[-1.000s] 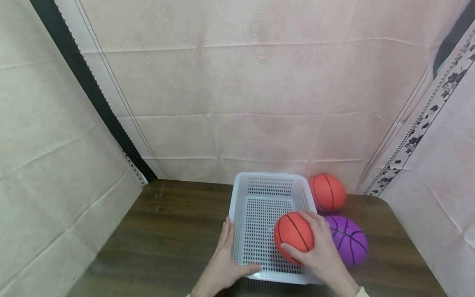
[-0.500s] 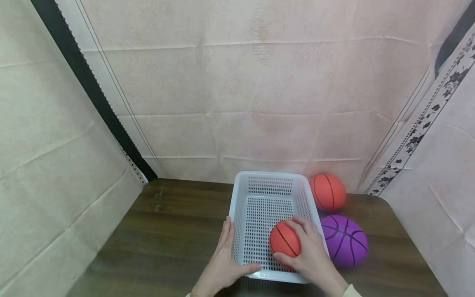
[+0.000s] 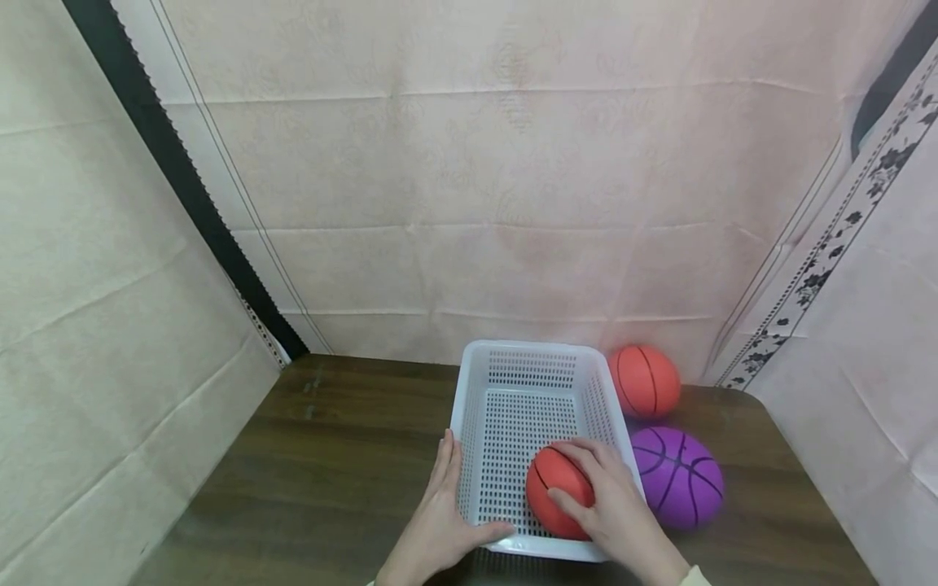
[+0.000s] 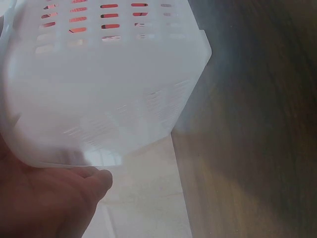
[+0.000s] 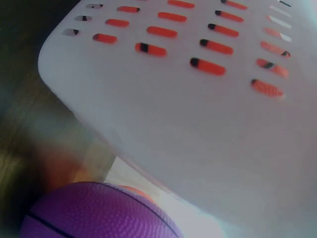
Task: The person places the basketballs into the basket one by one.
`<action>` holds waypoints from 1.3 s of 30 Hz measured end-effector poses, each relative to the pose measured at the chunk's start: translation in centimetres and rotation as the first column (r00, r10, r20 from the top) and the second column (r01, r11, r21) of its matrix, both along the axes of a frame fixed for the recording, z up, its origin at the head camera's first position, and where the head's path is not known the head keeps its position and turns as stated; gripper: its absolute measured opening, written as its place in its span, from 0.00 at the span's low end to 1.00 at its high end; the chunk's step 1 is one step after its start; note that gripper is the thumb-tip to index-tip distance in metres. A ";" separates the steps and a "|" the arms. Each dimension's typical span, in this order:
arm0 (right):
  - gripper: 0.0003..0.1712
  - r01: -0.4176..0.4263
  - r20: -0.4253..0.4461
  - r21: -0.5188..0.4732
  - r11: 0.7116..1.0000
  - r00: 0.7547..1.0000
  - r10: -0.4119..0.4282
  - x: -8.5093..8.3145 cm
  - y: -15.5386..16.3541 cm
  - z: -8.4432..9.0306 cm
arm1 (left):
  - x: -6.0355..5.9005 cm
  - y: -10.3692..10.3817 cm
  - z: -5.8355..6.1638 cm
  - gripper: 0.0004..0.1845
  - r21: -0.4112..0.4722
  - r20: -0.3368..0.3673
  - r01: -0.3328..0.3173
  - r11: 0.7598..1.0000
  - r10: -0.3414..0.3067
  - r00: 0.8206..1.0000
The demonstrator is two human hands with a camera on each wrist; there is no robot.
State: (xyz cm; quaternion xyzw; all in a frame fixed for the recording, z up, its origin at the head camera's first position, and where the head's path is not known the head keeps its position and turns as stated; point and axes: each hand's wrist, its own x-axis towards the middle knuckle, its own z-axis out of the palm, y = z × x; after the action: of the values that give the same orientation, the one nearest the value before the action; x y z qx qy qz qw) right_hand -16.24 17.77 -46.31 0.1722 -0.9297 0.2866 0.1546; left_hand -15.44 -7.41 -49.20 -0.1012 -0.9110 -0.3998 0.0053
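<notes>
Fingers (image 3: 579, 456) of the right hand (image 3: 615, 509) curl over an orange ball (image 3: 553, 488) inside the white basket (image 3: 513, 407). Left hand (image 3: 440, 521) grips the basket's near left corner. Beyond the right fingers, outside the basket, lie a purple ball (image 3: 677, 476) and another orange ball (image 3: 645, 380), on a dark wooden table (image 3: 330, 456) enclosed by pale cloth walls (image 3: 476, 203).

This looks like a makeshift recording booth, not a lived-in room: pale creased cloths (image 3: 513, 163) hang on three sides of a dark wooden table (image 3: 330, 456), one cloth edged with a flower border (image 3: 828, 268).
</notes>
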 end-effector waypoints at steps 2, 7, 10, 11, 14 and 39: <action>0.32 0.013 0.008 -0.013 1.000 1.000 -0.013 0.2 0.2 0.1 | 0.0 0.0 0.0 0.71 -0.002 0.003 0.001 1.000 -0.001 1.000; 0.32 0.035 0.018 -0.064 0.997 0.999 -0.034 0.5 0.9 0.8 | 0.0 -0.1 0.0 0.71 -0.006 0.006 0.002 1.000 -0.002 1.000; 0.32 0.051 0.011 -0.088 0.995 0.999 -0.051 0.7 1.6 1.4 | 0.0 -0.1 0.0 0.71 0.001 0.006 0.003 1.000 -0.003 1.000; 0.31 0.053 0.001 -0.098 0.994 0.999 -0.054 0.7 1.9 1.6 | 0.0 -0.1 0.0 0.71 0.003 0.009 0.004 1.000 -0.004 1.000; 0.31 0.071 -0.035 -0.137 0.988 0.996 -0.077 0.8 2.8 2.1 | 0.0 -0.1 0.1 0.71 0.013 0.010 0.010 1.000 -0.010 1.000; 0.52 0.521 0.178 -0.207 0.828 0.852 -0.491 0.1 11.9 0.2 | -0.1 0.0 0.0 0.71 -0.014 -0.012 0.001 1.000 -0.001 1.000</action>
State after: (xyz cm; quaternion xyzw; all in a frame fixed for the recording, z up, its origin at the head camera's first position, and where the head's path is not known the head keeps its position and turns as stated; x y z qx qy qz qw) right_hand -16.18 29.71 -46.13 -0.1183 -0.9062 0.3585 0.1905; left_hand -15.51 -7.40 -49.24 -0.1041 -0.9137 -0.3927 0.0099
